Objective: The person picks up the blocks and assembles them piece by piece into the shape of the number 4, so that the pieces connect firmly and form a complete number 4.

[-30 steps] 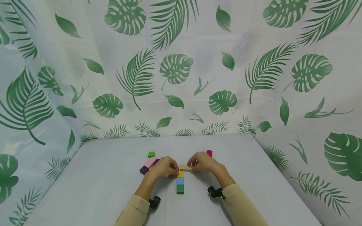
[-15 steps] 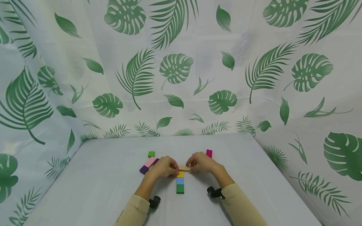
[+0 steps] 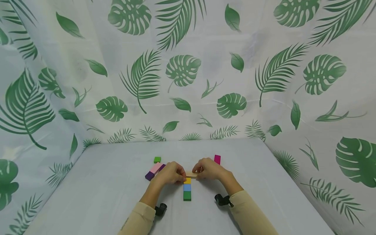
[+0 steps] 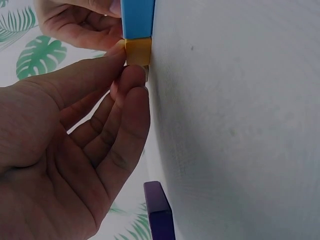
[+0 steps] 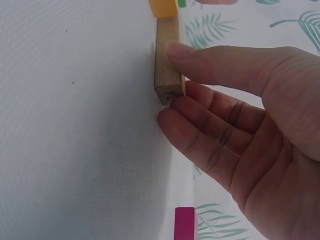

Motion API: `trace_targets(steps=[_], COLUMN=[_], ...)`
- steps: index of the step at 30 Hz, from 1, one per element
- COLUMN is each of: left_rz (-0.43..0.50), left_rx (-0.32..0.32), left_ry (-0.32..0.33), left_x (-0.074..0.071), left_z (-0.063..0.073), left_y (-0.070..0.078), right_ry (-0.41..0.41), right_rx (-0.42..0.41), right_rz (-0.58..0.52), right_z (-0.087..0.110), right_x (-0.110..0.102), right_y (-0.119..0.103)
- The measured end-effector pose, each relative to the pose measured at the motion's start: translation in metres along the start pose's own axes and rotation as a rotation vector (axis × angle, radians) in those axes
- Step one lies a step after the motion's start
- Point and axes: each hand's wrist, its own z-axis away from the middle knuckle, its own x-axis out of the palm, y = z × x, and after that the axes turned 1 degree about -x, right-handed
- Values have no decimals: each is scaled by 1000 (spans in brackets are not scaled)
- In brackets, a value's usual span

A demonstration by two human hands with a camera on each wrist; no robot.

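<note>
A column of blocks lies on the table: dark green (image 3: pixel 187 195) nearest, light blue (image 3: pixel 187 187) in the middle, yellow (image 3: pixel 187 180) at the far end. My left hand (image 3: pixel 170 173) pinches the yellow block between thumb and fingertips; the left wrist view shows the thumb on its side. My right hand (image 3: pixel 210 168) grips a plain wooden block (image 5: pixel 168 60), thumb on one face and fingers behind it. That block lies crosswise at the column's far end, right against the yellow block in the right wrist view. Its left end is partly hidden behind the left fingers.
Left of the hands are a pink block (image 3: pixel 154 168), a dark purple block (image 3: pixel 149 176) and another purple one (image 3: pixel 162 167) partly covered by the hand. A light green block (image 3: pixel 157 160) lies farther back. A magenta block (image 3: pixel 217 159) sits behind the right hand.
My right hand has slid the plain wooden block a little to the left, against the yellow block. My left hand has stayed in place.
</note>
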Motion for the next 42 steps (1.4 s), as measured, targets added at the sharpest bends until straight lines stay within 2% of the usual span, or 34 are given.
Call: trace_targets(steps=[23, 42], left_rz=[-4, -27], left_rx=[16, 15], left_ry=[-3, -12], left_x=[1, 1], left_z=[0, 1], left_y=[0, 2], right_ry=[-31, -30], right_rx=[-37, -29], right_rz=[-1, -1], right_z=[-3, -4], right_x=[3, 4], right_y=[0, 0])
